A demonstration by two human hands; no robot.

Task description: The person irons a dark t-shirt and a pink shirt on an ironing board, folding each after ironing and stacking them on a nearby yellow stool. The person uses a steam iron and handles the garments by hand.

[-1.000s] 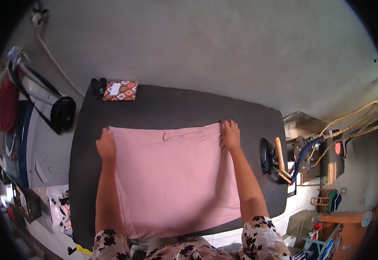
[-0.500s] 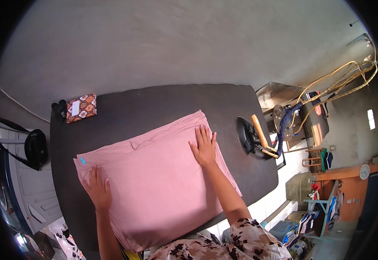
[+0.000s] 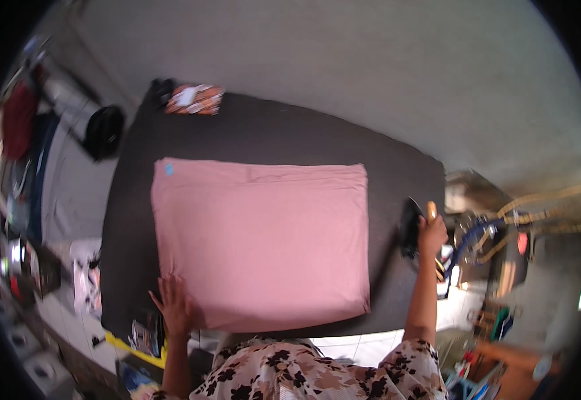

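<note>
A pink cloth, smooth and roughly rectangular, lies flat on the dark ironing table. It has a small blue sticker at its far left corner and a few creases along its far edge. My left hand rests with fingers spread on the cloth's near left edge. At the right, beyond the cloth, my right hand is closed round the wooden handle of a black iron. The iron is tilted; whether it touches the table I cannot tell.
An orange patterned notebook and a small black object lie at the table's far left corner. A blue-wrapped hose and yellowish cords run off to the right. A black bag hangs at the left; a grey wall stands behind.
My right hand has left the cloth and taken hold of the iron's handle. My left hand has slid nearer along the cloth's left side. The view has turned, so everything appears shifted.
</note>
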